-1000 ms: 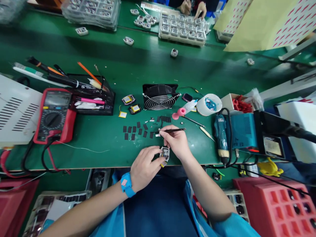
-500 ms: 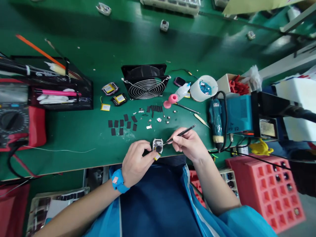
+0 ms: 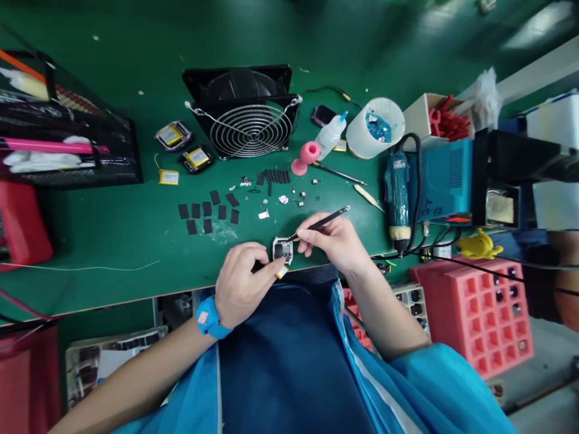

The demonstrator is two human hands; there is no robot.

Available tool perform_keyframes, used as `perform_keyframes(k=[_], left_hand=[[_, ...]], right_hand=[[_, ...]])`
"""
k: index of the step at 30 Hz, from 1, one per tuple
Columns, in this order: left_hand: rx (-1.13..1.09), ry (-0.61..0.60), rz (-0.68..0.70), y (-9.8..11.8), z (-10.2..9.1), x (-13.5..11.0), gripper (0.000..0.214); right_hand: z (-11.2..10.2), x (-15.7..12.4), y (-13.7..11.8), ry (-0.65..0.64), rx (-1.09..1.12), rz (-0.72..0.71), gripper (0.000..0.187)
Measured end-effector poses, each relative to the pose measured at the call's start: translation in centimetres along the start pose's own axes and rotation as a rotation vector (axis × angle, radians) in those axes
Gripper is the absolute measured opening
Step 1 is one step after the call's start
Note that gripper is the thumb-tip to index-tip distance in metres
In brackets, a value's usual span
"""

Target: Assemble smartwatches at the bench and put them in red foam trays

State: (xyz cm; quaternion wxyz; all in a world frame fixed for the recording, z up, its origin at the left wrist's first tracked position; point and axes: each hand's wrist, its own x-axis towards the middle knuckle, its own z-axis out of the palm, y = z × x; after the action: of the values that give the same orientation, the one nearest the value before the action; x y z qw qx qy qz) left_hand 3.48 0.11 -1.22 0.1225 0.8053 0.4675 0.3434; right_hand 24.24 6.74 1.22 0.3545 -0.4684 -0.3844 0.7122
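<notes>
My left hand is closed around a small square electronic module. Thumb and fingers pinch its sides just above the near edge of the green workbench, probably to keep it steady with its open face up. My right hand grips a thin black tool like a pen, with the tip at the module's upper face. I cannot tell whether it touches. The low, slanted hold seems meant for fine control.

Small black pads lie in rows left of the bench's middle. Tiny loose parts are scattered just beyond my hands, within easy reach. A black fan stands farther back, its grille facing me. A teal electric screwdriver lies toward the right edge, out of the way.
</notes>
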Motion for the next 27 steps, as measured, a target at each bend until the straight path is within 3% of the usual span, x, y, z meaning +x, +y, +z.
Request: perform_keyframes(k=[11, 18, 27], left_hand=[[0.014, 0.017, 0.038, -0.16, 0.18, -0.06, 0.014], [-0.014, -0.079, 0.071, -0.39, 0.17, -0.31, 0.022], [0.007, -0.114, 0.064, -0.18, 0.03, -0.23, 0.020]], right_hand=[[-0.06, 0.15, -0.02, 0.025, -0.049, 0.003, 0.038], [0.00, 0.01, -0.01, 0.017, -0.047, -0.023, 0.035], [-0.05, -0.67, 0.43, 0.047, -0.124, -0.073, 0.030]])
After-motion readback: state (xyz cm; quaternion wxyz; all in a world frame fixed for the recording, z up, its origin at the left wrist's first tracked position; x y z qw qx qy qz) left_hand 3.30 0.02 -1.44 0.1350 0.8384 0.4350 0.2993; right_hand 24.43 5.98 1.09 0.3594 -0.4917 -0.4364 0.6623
